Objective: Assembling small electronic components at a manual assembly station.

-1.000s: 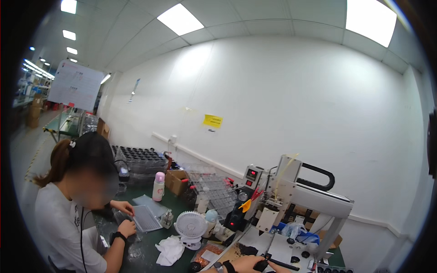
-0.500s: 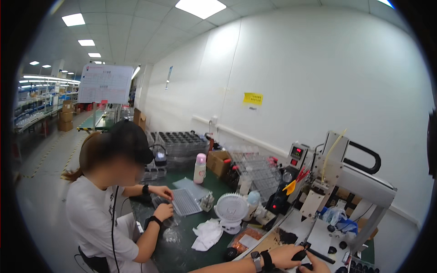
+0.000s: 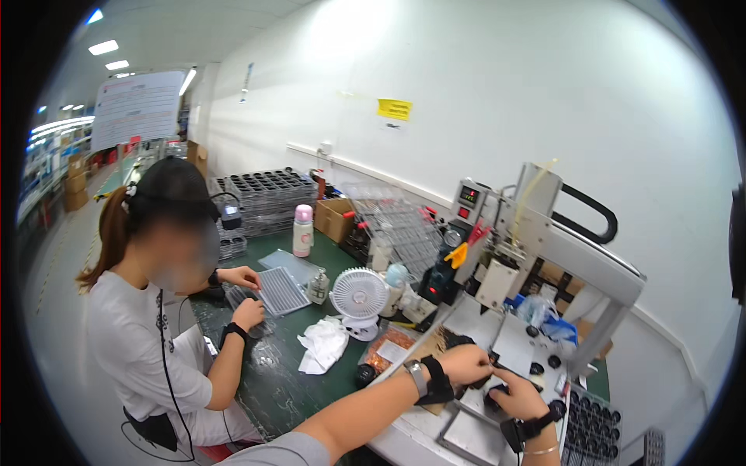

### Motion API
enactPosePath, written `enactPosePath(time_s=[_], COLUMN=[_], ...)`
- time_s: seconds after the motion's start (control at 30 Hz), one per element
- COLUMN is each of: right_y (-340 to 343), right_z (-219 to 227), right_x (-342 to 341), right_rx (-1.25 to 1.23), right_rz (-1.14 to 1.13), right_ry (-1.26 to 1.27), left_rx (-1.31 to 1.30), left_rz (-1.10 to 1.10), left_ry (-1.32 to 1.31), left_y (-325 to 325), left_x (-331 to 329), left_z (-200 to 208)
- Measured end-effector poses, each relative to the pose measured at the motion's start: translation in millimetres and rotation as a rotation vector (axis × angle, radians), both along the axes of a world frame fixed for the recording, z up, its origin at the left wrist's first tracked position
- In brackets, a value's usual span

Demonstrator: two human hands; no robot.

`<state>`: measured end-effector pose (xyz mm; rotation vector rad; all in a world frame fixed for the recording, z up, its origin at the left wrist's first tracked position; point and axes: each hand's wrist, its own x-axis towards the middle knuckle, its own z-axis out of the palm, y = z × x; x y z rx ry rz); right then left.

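Observation:
My left hand (image 3: 466, 363) reaches over the white machine bed, its fingers closed in a pinch close to my right fingertips. What they hold, if anything, is too small to make out. My right hand (image 3: 519, 394) curls round a small black round part (image 3: 491, 399), which it mostly covers. Both hands are beside the metal fixture plate (image 3: 472, 436), below the head of a benchtop machine (image 3: 497, 283). Loose black round parts (image 3: 537, 369) lie on the bed past my hands.
To the left, a co-worker (image 3: 167, 334) handles a grey ribbed tray (image 3: 282, 291). A white fan (image 3: 360, 299), white cloth (image 3: 323, 344) and bag of copper-coloured pieces (image 3: 388, 349) stand or lie between us. At right is a tray of black parts (image 3: 592, 427). The machine's gantry leg (image 3: 602, 338) rises beyond my hands.
The view has shifted down and to the right, so more of my arms shows. A black bar-like thing seen at my hands earlier no longer shows there. My hands remain close together.

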<state>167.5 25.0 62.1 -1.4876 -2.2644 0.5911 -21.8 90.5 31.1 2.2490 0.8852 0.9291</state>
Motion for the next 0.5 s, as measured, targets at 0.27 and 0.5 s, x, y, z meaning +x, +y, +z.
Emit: enactPosePath(time_s=[0.27,0.5], right_y=[-0.9,-3.4], right_z=[-5.3,21.7], right_x=[2.7,-6.4], right_rx=[0.153,-0.032], right_rz=[0.016,-0.005], right_ry=[-0.056,-0.212], left_rx=[-0.101,-0.016], left_rz=[0.141,0.187], left_ry=[0.054,-0.190], left_y=[21.8,-5.1], left_x=[19.1,4.6], left_z=[1.6,53.6])
